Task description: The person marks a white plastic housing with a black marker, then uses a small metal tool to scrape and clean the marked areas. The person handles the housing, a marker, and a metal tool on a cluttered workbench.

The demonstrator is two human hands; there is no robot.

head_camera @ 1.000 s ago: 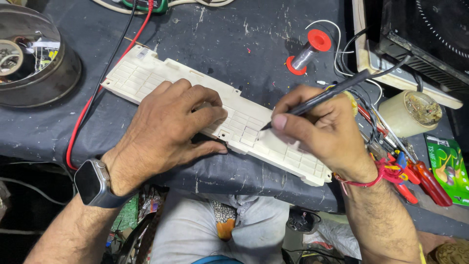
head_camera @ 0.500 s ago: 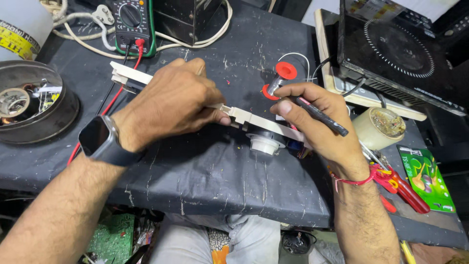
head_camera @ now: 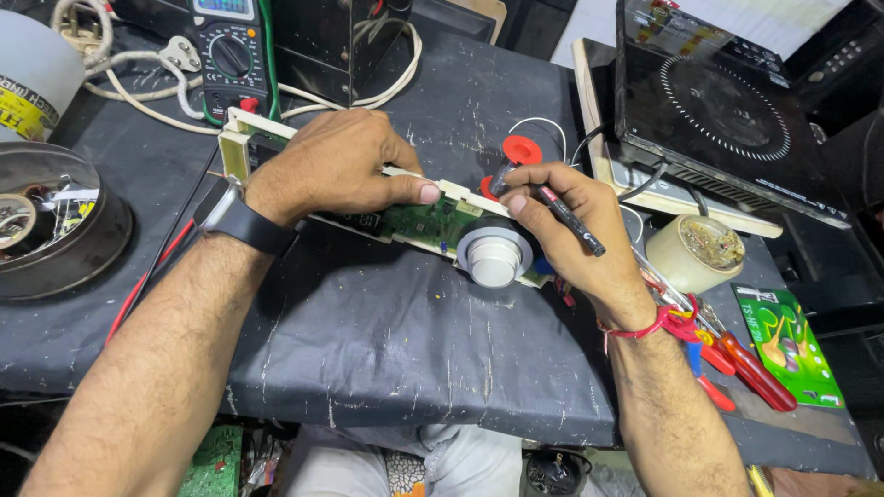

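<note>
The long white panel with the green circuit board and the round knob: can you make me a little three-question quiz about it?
1. True or false: the left hand rests on the long white plastic panel with the green circuit board.
2. What does the right hand hold? A) red pliers B) thin black pen-like tool C) tape roll
3. Fill in: the round grey-white knob sits at the panel's ____ end.

Key: 1 true. 2 B, the thin black pen-like tool. 3 right.

Left hand point(head_camera: 336, 170) hides mid control board point(head_camera: 419, 221) — multimeter point(head_camera: 230, 46) top cut off, pen point(head_camera: 566, 216) tip hidden
</note>
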